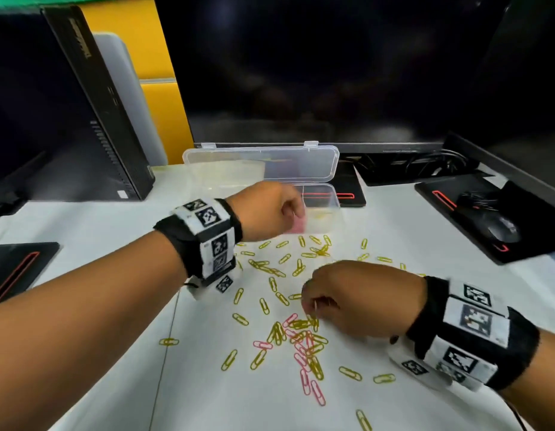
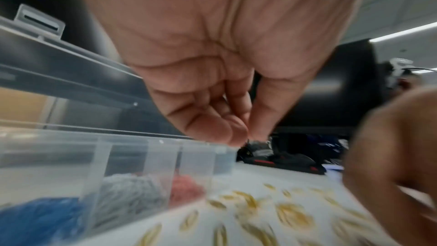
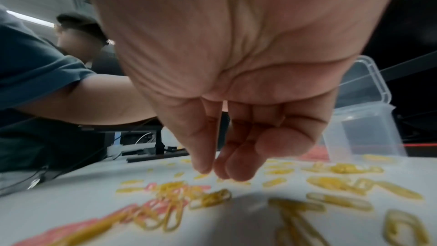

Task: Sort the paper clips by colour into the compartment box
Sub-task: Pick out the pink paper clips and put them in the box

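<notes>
The clear compartment box [image 1: 321,194] stands open at the back, its lid [image 1: 270,163] laid flat behind it. Through its wall [image 2: 118,156] I see blue clips [image 2: 42,216], grey clips [image 2: 132,190] and pink clips [image 2: 187,188] in separate compartments. My left hand [image 1: 288,209] hovers over the box's right part, fingertips [image 2: 236,136] pinched together; no clip shows between them. Yellow clips [image 1: 270,269] lie scattered on the white table, with pink clips [image 1: 301,346] mixed into a pile. My right hand [image 3: 212,169] hangs just above that pile, thumb and curled fingers slightly apart, nothing seen between them.
A large dark monitor [image 1: 332,73] stands behind the box and a black tower [image 1: 92,113] at the left. A black mouse [image 1: 500,228] sits on a dark pad at the right. Another dark pad [image 1: 18,269] lies at the left edge. A grey-blue sleeve [image 3: 35,81] fills the right wrist view's left side.
</notes>
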The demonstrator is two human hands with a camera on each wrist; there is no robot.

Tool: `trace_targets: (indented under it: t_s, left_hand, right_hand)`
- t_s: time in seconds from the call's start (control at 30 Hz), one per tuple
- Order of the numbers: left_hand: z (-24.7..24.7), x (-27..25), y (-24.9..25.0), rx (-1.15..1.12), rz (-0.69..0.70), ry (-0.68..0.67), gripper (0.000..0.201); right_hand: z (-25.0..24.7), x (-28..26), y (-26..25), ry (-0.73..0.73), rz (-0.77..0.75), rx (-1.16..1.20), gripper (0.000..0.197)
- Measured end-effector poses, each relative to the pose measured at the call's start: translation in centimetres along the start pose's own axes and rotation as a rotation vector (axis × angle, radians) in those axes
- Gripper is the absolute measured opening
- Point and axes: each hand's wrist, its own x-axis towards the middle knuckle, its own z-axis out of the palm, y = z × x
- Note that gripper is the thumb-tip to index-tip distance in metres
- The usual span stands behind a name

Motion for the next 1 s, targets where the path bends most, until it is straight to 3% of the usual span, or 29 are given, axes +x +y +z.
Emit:
trace_targets:
  t_s: [0.13, 0.27, 0.37, 0.53, 0.8, 0.9, 1.0]
  left_hand:
    - [2.1, -6.3, 0.6, 0.212, 0.06, -0.35, 0.013]
    - [3.6, -10.2, 0.0, 0.235, 0.012, -0.445, 0.025]
    - [4.2, -11.4, -0.1, 0.218, 0.016, -0.452, 0.038]
    - [4.8, -11.6, -0.1, 0.268, 0.155, -0.384, 0.019]
    - [4.0, -11.5, -2.0, 0.104, 0.1, -0.262, 0.01]
    - [3.7, -11.4, -1.9, -0.02, 0.054, -0.28, 0.025]
    - [4.0, -11.7, -1.1, 0.042, 0.156, -0.359, 0.045]
  right_hand:
    - [0.9, 1.6, -1.2, -0.021, -0.064, -0.084, 0.021]
    - [0.7, 4.2, -2.1, -0.034, -0.098, -0.167, 0.017]
    - [1.0, 5.3, -2.1, -0.03, -0.063, -0.26, 0.017]
    - [1.0, 5.6, -2.3, -0.042, 0.049, -0.223, 0.016]
    - [1.0, 4.7, -2.3, -0.068, 0.027, -0.22, 0.021]
    - [0.7, 4.7, -2.9, -0.113, 0.04, -0.225, 0.018]
    - [-0.5, 3.9, -2.4, -0.052, 0.062, -0.076, 0.01]
